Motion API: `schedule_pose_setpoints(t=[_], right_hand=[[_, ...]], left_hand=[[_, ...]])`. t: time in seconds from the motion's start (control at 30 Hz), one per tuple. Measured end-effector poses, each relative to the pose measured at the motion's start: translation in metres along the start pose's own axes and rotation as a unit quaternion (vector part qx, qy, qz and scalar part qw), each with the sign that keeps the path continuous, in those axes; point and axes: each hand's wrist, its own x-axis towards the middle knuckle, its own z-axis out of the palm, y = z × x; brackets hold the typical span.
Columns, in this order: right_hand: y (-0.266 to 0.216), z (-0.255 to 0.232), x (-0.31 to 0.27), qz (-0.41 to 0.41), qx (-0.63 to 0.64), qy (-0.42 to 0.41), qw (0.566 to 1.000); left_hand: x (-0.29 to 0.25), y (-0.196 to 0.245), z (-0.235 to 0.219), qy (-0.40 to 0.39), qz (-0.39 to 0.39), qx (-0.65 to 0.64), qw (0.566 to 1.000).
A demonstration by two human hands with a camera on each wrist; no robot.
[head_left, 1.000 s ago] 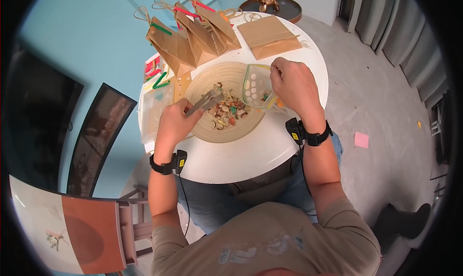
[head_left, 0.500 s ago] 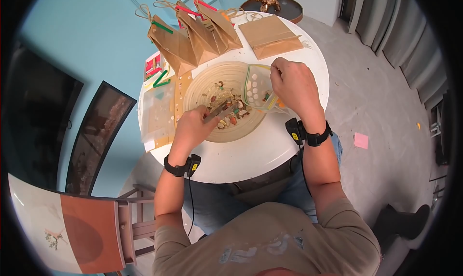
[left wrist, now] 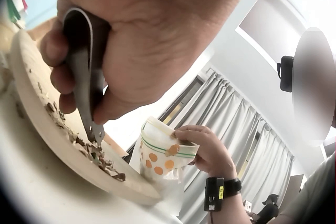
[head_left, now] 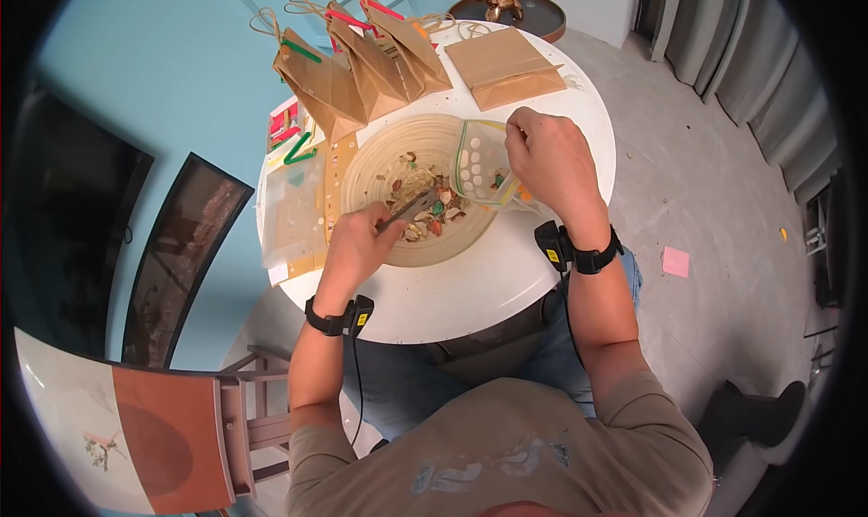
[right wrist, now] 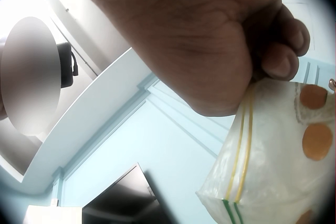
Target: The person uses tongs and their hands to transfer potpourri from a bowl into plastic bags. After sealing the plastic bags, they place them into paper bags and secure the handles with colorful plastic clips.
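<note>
My left hand (head_left: pixel 359 241) grips metal tongs (head_left: pixel 409 211), whose tips reach down among mixed dried pieces (head_left: pixel 440 211) on a round woven plate (head_left: pixel 366 169). The left wrist view shows the tongs (left wrist: pixel 86 77) between thumb and fingers, tips at the pieces; whether they hold one I cannot tell. My right hand (head_left: pixel 558 160) pinches the rim of a clear zip bag (head_left: pixel 473 160) with dots, its mouth open at the plate's right side. Some pieces lie inside it. In the right wrist view, curled fingers hold the bag (right wrist: pixel 268 145).
Three standing paper bags (head_left: pixel 321 88) with coloured clips are at the back left, and a flat paper bag (head_left: pixel 503 63) lies at the back right. Clear plastic sheets (head_left: pixel 294 211) lie left of the plate. The white table's edge (head_left: pixel 434 332) is close to my body.
My left hand has moved right and slightly down with the tongs, whose tips have gone lower into the pieces and closed together. The right hand and the bag have stayed nearly still.
</note>
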Motion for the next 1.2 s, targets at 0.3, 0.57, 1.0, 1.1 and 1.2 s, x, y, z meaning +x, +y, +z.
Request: schedule_pose_setpoints(t=[0.3, 0.57, 1.0, 1.1, 1.2], right_hand=[[-0.002, 0.0, 0.001, -0.002, 0.003, -0.006, 1.0], [-0.005, 0.002, 0.0, -0.011, -0.003, -0.001, 1.0], [-0.001, 0.0, -0.001, -0.003, 0.009, 0.001, 1.0], [-0.001, 0.0, -0.002, -0.009, 0.006, 0.003, 1.0], [-0.003, 0.0, -0.001, -0.007, 0.002, -0.004, 1.0]], left_hand=[[0.004, 0.016, -0.045, 0.039, -0.032, -0.021, 0.999], [0.012, 0.091, -0.044, -0.009, 0.051, -0.055, 0.997], [-0.014, -0.005, -0.052, -0.021, -0.061, 0.046, 0.997], [-0.022, -0.021, -0.045, -0.041, -0.08, 0.03, 0.995], [-0.024, -0.018, -0.038, -0.062, -0.083, -0.003, 0.995]])
